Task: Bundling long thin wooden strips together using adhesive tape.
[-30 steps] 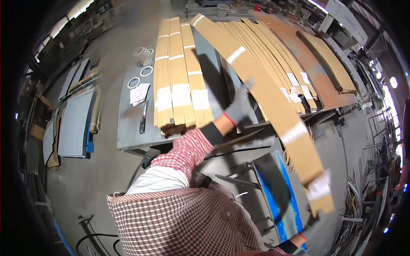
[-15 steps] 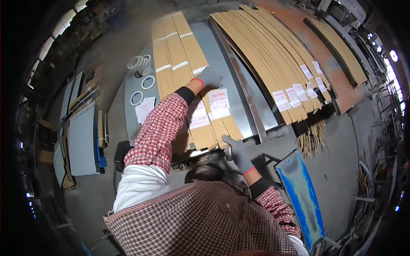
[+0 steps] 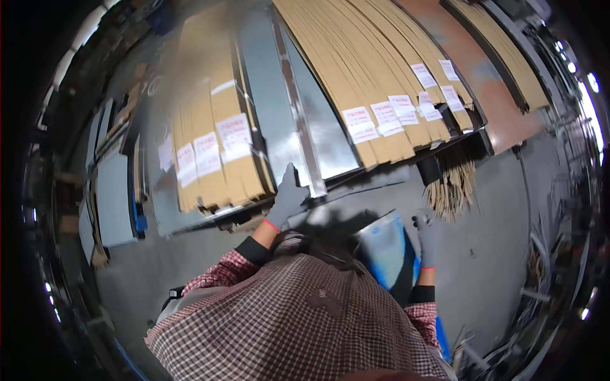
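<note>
Along the near edge of the grey table (image 3: 254,60), the left hand (image 3: 289,200), grey-gloved, sits between the left stack of cardboard strips (image 3: 200,105) and the near end of a long metal bar (image 3: 298,117). One digit points up, spread from the others; can't tell if those grip anything. Right hand (image 3: 426,240), same kind of glove, is off the table, just right of a blue-painted panel (image 3: 383,244); its fingers look curled, tips too small and dark to tell if they pinch something. Left stack lies flat on the table, near ends by the edge, white labels (image 3: 206,152) on top. Across the bar, a wider stack of strips (image 3: 349,70) carries more labels at its near ends. Bundle of thin brown strips (image 3: 452,190) hangs below, beyond the right hand. Farther right, another cardboard stack (image 3: 499,57) lies by a rust-coloured surface (image 3: 516,130). Checked apron (image 3: 286,311) fills the bottom.
</note>
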Demonstrator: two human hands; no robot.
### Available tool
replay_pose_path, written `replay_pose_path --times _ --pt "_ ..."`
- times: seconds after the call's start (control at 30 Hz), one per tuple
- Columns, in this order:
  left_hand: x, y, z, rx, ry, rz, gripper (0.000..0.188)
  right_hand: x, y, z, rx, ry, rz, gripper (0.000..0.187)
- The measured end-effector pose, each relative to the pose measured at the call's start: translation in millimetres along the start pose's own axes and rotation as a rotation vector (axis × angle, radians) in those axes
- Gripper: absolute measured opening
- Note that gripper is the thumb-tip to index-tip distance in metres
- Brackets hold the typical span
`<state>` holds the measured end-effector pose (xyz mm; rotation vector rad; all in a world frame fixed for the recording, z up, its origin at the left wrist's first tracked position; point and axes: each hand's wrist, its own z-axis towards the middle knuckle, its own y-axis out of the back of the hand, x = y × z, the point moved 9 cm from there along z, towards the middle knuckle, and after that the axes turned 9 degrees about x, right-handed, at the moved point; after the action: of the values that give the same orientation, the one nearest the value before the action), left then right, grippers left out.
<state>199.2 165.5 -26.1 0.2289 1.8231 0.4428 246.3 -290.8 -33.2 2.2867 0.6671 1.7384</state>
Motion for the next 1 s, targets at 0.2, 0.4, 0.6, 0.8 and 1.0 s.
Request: replay_pose_path --times 0.2,0.4,0.6,0.8,1.0 --pt "-16.7 -48.2 12.3 -0.085 -0.292 0.23 0.094 -48.2 -1.1 56.0 0.375 -0.15 -0.222 0.036" --pt "-63.5 -41.0 110.2 -0.157 -0.128 0.132 0.072 -36.6 19.3 60.9 0.438 -0.232 0.009 0.026" --pt "-45.4 -84.9 109.3 -0.107 0.17 -0.446 0.047 -2.2 34.0 107.7 0.451 -0.04 -0.482 0.026" --pt "-66.1 -160.4 95.7 0.012 0.247 -1.193 0.034 228.7 -24.0 138.2 0.159 0.868 -0.496 0.018" --pt "-63.5 -170.9 118.2 0.02 0.259 -1.36 0.035 237.0 -90.3 195.5 0.349 0.988 -0.776 0.012"
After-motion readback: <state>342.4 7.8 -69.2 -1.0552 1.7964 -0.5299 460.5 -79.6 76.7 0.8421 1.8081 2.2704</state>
